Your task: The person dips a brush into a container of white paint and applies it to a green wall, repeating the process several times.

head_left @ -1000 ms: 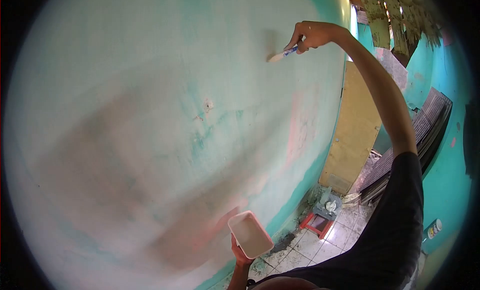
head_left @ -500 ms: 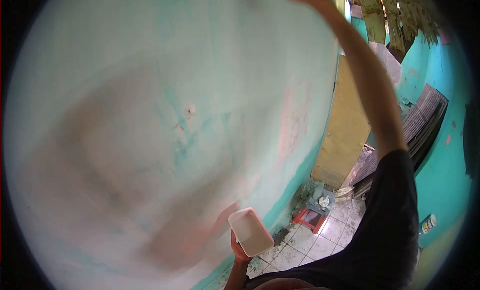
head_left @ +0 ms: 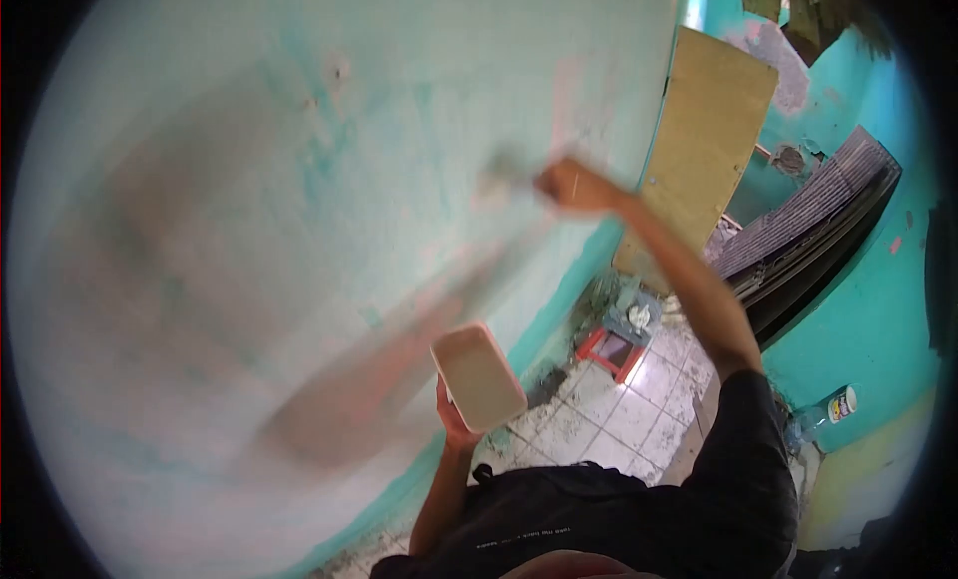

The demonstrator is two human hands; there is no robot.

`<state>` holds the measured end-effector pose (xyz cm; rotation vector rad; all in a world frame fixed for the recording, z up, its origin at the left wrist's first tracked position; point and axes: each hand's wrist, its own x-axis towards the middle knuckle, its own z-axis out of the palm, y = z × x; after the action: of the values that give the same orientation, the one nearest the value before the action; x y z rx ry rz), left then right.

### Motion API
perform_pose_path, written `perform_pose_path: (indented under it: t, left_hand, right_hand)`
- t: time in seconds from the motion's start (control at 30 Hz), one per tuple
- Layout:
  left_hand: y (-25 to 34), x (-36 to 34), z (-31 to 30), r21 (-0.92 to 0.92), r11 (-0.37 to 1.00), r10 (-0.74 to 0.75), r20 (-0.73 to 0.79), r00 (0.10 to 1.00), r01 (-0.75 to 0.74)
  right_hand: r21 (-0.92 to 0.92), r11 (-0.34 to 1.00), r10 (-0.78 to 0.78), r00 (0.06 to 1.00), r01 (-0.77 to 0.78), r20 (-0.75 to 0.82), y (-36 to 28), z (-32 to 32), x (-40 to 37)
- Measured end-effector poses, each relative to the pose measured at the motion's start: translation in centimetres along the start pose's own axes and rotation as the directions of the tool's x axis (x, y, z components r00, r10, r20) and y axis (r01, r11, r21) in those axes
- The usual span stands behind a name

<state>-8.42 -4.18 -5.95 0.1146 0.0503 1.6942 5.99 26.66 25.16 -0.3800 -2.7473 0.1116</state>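
Note:
My left hand (head_left: 454, 415) grips a pink-rimmed rectangular tub (head_left: 479, 377) from its left side, low in front of the wall. Inside the tub is a pale surface. My right hand (head_left: 579, 187) is closed around a blurred tool (head_left: 507, 177), whose pale end points left toward the wall (head_left: 399, 180). Whether the tool touches the wall cannot be made out. The wall is whitish, with turquoise and pink patches showing through.
A red stool (head_left: 611, 354) with a grey item (head_left: 633, 315) on it stands on the tiled floor (head_left: 599, 415). Behind are a tan board (head_left: 704, 130) and stacked corrugated sheets (head_left: 813, 215). A white container (head_left: 842, 404) is at the right.
My right hand has come down from the top edge to mid-height, bringing the tool into view. The tub and my left hand appear higher and slightly further left, as the view has tilted down.

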Motion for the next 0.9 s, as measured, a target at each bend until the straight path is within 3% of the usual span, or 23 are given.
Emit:
perform_pose_path:
  t: [0.03, 0.07, 0.1, 0.13, 0.17, 0.2, 0.27, 0.33, 0.37, 0.43, 0.5, 0.6, 0.67, 0.7, 0.77, 0.8, 0.83, 0.87, 0.9]
  left_hand:
    - [0.0, -0.3, 0.0, 0.086, 0.996, 0.046, -0.066, 0.997, -0.04]
    - [0.1, -0.7, 0.6, 0.122, 0.991, 0.06, -0.038, 0.997, -0.055]
    - [0.1, -0.8, 1.4, 0.156, 0.985, 0.077, -0.008, 0.997, -0.075]
    - [0.3, -1.1, 1.9, 0.168, 0.984, 0.051, 0.083, 0.995, -0.065]
    - [0.6, -1.7, 2.2, 0.181, 0.982, 0.027, 0.169, 0.985, -0.058]
    - [0.4, -2.4, 2.9, 0.135, 0.99, 0.021, 0.203, 0.979, -0.049]
    - [0.6, -3.1, 3.4, 0.084, 0.994, 0.051, 0.216, 0.975, -0.071]
    - [0.2, -4.6, 2.8, 0.006, 0.989, 0.144, 0.244, 0.959, -0.15]
    - [0.3, -5.3, 2.8, -0.001, 0.986, 0.162, 0.21, 0.964, -0.166]
    - [0.4, -6.2, 3.0, -0.026, 0.984, 0.176, 0.294, 0.939, -0.176]
    - [0.1, -7.1, 2.6, -0.066, 0.986, 0.166, 0.272, 0.948, -0.154]
    - [-0.7, -8.4, 2.1, -0.068, 0.991, 0.131, 0.258, 0.957, -0.117]
    - [-1.3, -9.6, 0.9, -0.034, 0.994, 0.113, 0.236, 0.965, -0.108]
    - [-1.5, -10.0, -0.3, 0.06, 0.992, 0.101, 0.149, 0.984, -0.111]
    - [-2.3, -10.1, 0.2, 0.155, 0.984, 0.078, 0.052, 0.996, -0.085]
    - [-2.6, -9.9, 1.4, 0.173, 0.983, 0.071, -0.058, 0.996, -0.06]
    - [-3.1, -9.8, 2.1, 0.188, 0.982, 0.063, -0.168, 0.984, -0.031]
    - [-3.6, -9.3, 1.9, 0.185, 0.983, 0.045, -0.172, 0.984, -0.013]
    - [-4.3, -9.1, 1.7, 0.205, 0.978, 0.011, -0.223, 0.975, 0.036]
  right_hand:
    - [-0.11, 0.993, -0.067, 0.982, 0.048, -0.179, -0.4, -4.7, 2.1]
    - [-0.192, 0.98, -0.116, 0.932, 0.051, -0.344, -2.7, -9.7, 3.5]
    - [-0.159, 0.987, -0.09, 0.869, 0.013, -0.486, -2.0, -13.0, 4.9]
    - [-0.12, 0.992, -0.079, 0.889, 0.028, -0.45, -5.0, -14.6, 5.1]
    - [-0.091, 0.995, -0.02, 0.798, -0.043, -0.602, -8.4, -16.0, 5.4]
    - [-0.051, 0.992, 0.039, 0.677, -0.113, -0.735, -10.0, -15.6, 5.8]
    - [-0.026, 0.991, 0.078, 0.711, -0.135, -0.699, -9.8, -10.0, 6.2]
    - [-0.016, 0.958, 0.218, 0.765, -0.286, -0.607, -9.0, -2.1, 4.2]
    - [-0.016, 0.996, 0.052, 0.734, -0.086, -0.677, -8.5, 2.9, 2.3]
    - [0.184, 0.979, 0.177, 0.823, -0.09, -0.54, -10.8, 9.2, -2.0]
    - [0.389, 0.898, 0.324, 0.906, -0.204, -0.274, -14.0, 12.3, -6.5]
    - [0.518, 0.818, 0.343, 0.935, -0.25, -0.092, -17.7, 13.1, -11.6]
    - [0.632, 0.752, 0.27, 0.962, -0.188, -0.035, -20.0, 12.0, -13.7]
    - [0.641, 0.74, 0.28, 0.96, -0.204, -0.019, -20.6, 11.6, -14.5]
    - [0.61, 0.791, 0.014, 0.998, -0.051, 0.064, -20.9, 10.0, -16.3]
    - [0.614, 0.786, 0.034, 0.997, -0.069, 0.07, -20.7, 9.2, -17.1]
    - [0.556, 0.824, -0.032, 0.97, -0.11, 0.24, -20.6, 8.4, -18.1]
    - [0.488, 0.863, -0.09, 0.911, -0.131, 0.403, -20.2, 7.9, -18.9]
    - [0.446, 0.875, -0.045, 0.885, -0.188, 0.463, -20.3, 7.7, -19.7]
